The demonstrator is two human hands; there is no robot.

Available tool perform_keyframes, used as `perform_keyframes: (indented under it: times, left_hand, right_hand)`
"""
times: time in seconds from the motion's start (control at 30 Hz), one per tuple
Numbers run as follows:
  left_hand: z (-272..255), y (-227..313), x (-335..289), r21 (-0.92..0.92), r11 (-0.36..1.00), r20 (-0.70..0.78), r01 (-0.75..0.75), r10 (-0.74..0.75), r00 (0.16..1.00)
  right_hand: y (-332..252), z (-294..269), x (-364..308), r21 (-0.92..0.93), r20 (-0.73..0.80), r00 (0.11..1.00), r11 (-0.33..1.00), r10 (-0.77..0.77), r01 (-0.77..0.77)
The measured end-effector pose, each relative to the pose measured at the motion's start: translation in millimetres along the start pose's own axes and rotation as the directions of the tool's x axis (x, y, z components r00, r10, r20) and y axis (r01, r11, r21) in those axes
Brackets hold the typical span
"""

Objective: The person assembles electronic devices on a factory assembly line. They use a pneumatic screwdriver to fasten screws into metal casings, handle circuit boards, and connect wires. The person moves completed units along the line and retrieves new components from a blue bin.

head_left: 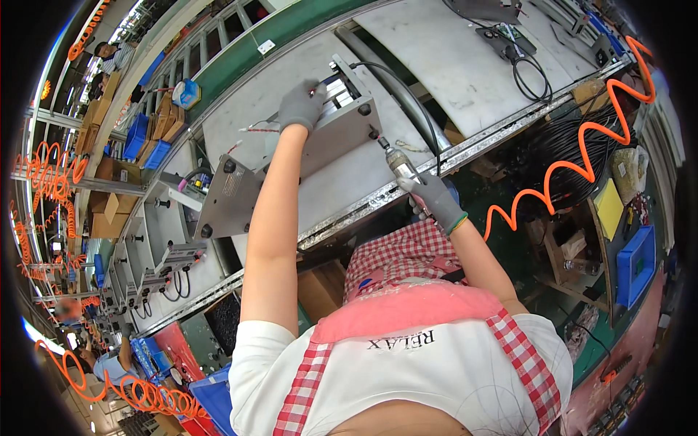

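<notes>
Two gloved hands, one power screwdriver [399, 161], two metal cases close by. Second case [229, 196] at 8 o'clock of the first, two black feet counted on its plate.

First case [342, 139] sits on the workbench [331, 200], at 4 o'clock from the left hand [300, 105] and 10 o'clock from the right hand [434, 201]. Left fingers curled at the case's upper part; cannot tell exactly what they pinch. Right fingers wrapped round the screwdriver, closed on it. Its tip runs toward 11 o'clock, up to the case's right end; contact unclear.

Left arm nearly straight, pointing 12 o'clock, back of glove uppermost. Right forearm angled toward 11 o'clock.

One blue tray [624, 275] at 4 o'clock from the right hand.
</notes>
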State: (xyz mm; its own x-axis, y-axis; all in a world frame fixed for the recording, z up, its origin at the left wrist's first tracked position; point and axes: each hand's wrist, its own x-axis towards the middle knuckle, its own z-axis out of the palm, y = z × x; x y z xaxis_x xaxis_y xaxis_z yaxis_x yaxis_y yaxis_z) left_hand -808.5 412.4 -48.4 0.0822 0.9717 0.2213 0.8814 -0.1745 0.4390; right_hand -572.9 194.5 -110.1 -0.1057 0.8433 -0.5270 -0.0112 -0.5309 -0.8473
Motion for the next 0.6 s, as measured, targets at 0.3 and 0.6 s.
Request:
perform_keyframes:
  times: [0.3,0.6]
  left_hand:
    - [12,22,-16,0.065,0.991,0.054,0.114,-0.117,0.992]
    - [2,43,-27,0.118,0.974,0.102,0.192,-0.204,0.974]
  right_hand:
    - [2,-11,-3,-0.045,-0.028,0.999,0.999,-0.024,0.023]
    - [-7,-16,-5,-0.193,-0.050,0.999,0.981,-0.018,0.008]
